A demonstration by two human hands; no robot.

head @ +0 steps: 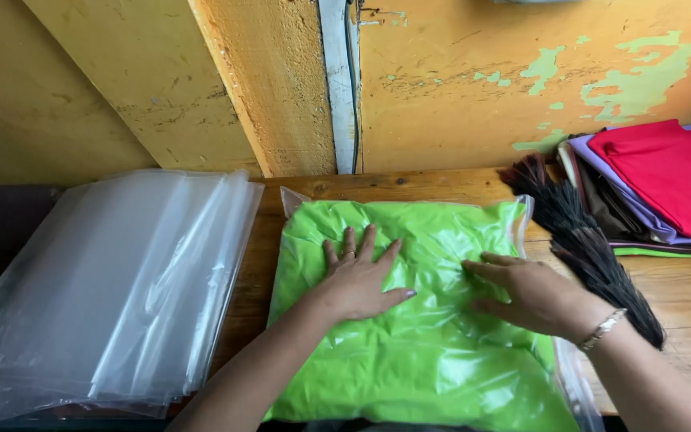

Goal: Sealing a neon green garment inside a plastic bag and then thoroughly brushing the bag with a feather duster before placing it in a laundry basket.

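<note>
Plainly, hidden or cut off: the near end of the clear bag [521,220] runs out of the bottom of the frame, and both forearms cover part of it; the dark strip under its near edge is too cut off to identify.
Hard to make out: the packed green cloth [433,360] is probably a folded garment, but glare and creases in the plastic hide its seams.
Look of the packed cloth: bright lime green, flat, filling the bag almost edge to edge, with wrinkles fanning out between the two hands.
Where it lies: on the wooden table [681,296], just beside a stack of empty clear bags [121,280] on the left.
Left hand [357,276]: palm down on the bag, fingers spread flat, gripping nothing.
Right hand [533,296]: flat on the bag, fingers stretched toward the left hand, a metal bracelet [601,328] at the wrist.
Right side: a dark broom head [585,240] touching the bag's edge, then folded cloths [665,188], red on top.
</note>
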